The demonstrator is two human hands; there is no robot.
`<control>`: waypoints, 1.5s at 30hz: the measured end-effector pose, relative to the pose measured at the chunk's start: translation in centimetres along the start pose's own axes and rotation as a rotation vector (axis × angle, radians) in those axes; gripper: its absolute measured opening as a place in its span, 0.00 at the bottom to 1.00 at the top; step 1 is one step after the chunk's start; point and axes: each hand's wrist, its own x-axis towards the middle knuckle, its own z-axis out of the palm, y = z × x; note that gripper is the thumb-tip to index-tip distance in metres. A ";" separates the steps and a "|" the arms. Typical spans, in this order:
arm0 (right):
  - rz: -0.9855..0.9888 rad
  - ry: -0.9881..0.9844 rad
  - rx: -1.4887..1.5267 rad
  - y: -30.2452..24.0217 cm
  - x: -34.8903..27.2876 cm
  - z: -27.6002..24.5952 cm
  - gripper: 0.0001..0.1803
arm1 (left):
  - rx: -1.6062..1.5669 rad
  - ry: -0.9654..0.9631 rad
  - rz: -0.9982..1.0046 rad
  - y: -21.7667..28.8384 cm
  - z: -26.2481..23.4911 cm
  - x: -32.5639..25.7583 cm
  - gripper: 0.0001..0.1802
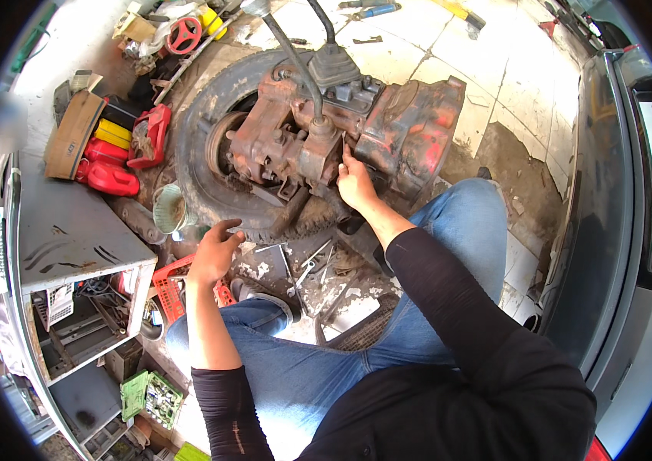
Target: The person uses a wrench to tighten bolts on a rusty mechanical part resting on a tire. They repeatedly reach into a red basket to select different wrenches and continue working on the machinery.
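Note:
A rusty, greasy gearbox (306, 146) with a tall shift lever (295, 61) lies across a worn tyre (210, 196) on the floor. My right hand (356, 184) reaches to its near side, one finger stretched along the casing and the others curled in. Whatever those fingers may hold is too small to tell. Beside the tyre's near edge, my left hand (217, 252) hangs with fingers apart and nothing in it. Below the gearbox, between my legs, several wrenches (306, 269) are scattered on the floor.
A grey metal cabinet (84, 238) with open shelves stands at left, red bottles (111, 177) and a cardboard box (74, 134) behind it. A ribbed tub (170, 209) and a red basket (168, 288) sit near my left arm. A parked car (598, 230) borders the right.

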 end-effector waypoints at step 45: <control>0.082 0.065 -0.290 1.3 0.1 -1.5 0.35 | -0.021 -0.045 0.014 1.9 0.3 0.9 0.25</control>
